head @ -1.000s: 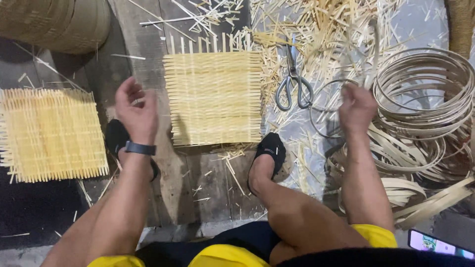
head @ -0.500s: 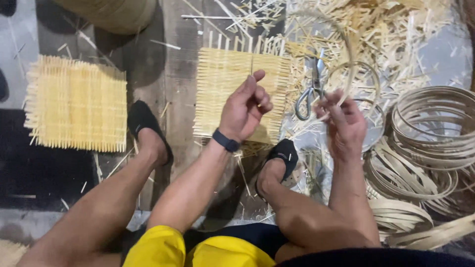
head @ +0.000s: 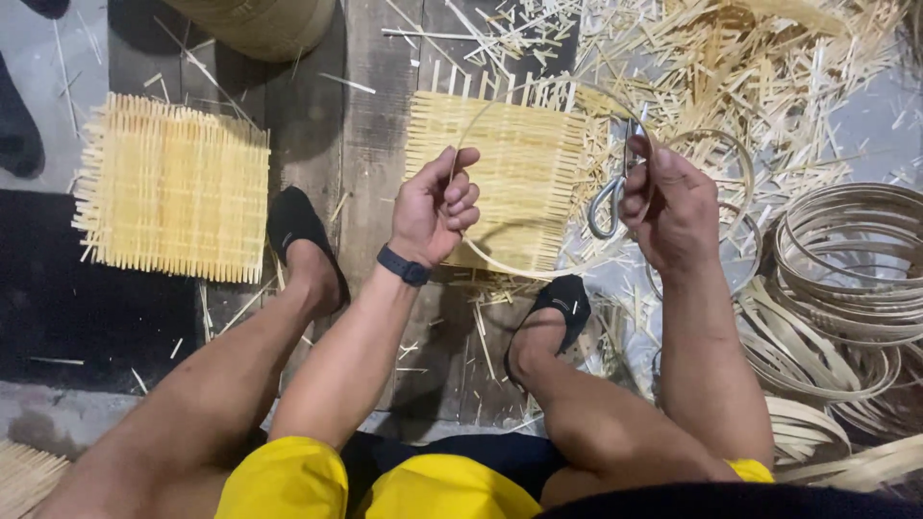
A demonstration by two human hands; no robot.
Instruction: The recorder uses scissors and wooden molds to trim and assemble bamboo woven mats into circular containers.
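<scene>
Nearest, two bare legs in black slippers (head: 306, 240) frame the floor. Above them the left hand (head: 435, 207) and right hand (head: 670, 207) each pinch a thin bamboo hoop (head: 538, 270), held over a woven mat (head: 500, 178). Scissors (head: 615, 187) lie just beyond.

Thin pale bamboo hoop (head: 538, 264) — held upright-ish between both hands, apparently closed loop.

Bare planks (head: 370, 173) between the two woven mats (head: 173, 187) (head: 510, 173) are giving my left hand (head: 435, 207) free passage. Scissors (head: 615, 187), hoop stack (head: 851, 259) and offcut litter (head: 769, 67) are crowding my right hand (head: 673, 207).
</scene>
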